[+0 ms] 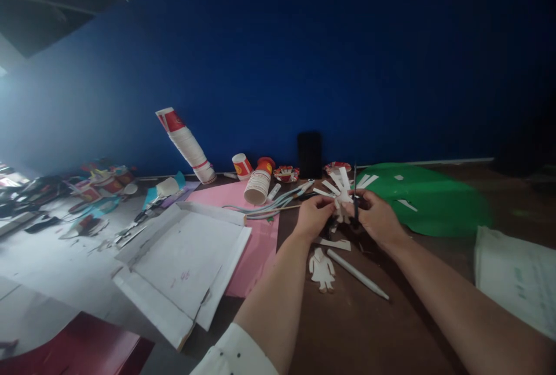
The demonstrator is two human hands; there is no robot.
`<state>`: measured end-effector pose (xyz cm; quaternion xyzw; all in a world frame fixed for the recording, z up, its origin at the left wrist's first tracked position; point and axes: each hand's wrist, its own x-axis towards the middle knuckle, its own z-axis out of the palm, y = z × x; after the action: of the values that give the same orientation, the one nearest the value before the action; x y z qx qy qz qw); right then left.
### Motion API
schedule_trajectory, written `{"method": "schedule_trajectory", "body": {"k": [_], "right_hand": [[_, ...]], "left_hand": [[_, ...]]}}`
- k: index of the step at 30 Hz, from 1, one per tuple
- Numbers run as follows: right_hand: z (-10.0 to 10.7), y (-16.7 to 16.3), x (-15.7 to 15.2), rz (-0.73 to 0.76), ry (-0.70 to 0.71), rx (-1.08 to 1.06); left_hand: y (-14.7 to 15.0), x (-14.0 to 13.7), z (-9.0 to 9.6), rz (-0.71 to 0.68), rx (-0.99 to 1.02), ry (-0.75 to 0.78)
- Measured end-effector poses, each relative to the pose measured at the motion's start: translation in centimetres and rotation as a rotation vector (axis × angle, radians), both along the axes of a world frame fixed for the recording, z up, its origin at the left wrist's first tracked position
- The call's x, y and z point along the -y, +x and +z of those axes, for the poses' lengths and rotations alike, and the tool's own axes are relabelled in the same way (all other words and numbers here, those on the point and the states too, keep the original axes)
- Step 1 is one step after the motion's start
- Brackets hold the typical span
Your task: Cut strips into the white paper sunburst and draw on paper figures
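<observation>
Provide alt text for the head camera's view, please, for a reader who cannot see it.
A person's right hand holds scissors and the left hand a piece of cut white paper over a brown table. Below lie a doll-shaped paper cutout and a pen-like white stick; a green sheet is to the right, a shallow white box to the left.

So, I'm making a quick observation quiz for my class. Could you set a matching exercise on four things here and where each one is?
Things:
1. Scissors
2. Loose doll-shaped cutout
3. Tall cup stack
4. White open box

Places:
A. Rising in front of the blue wall
B. Lying partly over the pink sheet
C. In the right hand
D. Beside the white pen-like stick

Right pairs: 1-C, 2-D, 3-A, 4-B.
</observation>
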<state>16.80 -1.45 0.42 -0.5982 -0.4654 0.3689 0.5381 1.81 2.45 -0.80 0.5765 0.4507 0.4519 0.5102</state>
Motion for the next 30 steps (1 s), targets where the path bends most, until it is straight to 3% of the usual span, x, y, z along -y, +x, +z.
{"method": "schedule_trajectory", "body": {"k": [8,16,21,24,30], "right_hand": [[0.0,0.3,0.0,0.031,-0.017,-0.071],[-1.0,0.8,-0.5,0.139,-0.054,-0.285],[-0.8,1.0,-0.3,0.191,-0.09,-0.382],[-0.7,1.2,-0.3,0.207,-0.107,-0.41],[-0.3,1.1,0.0,0.225,-0.148,-0.434]], "left_hand": [[-0.3,0.0,0.3,-0.036,0.009,-0.02],[-0.5,-0.2,0.7,-0.109,0.052,-0.157],[-0.6,-0.1,0.8,-0.168,0.044,-0.157],[-0.9,-0.1,0.5,-0.166,-0.037,-0.043],[-1.4,-0.1,0.1,-0.149,-0.243,0.4]]}}
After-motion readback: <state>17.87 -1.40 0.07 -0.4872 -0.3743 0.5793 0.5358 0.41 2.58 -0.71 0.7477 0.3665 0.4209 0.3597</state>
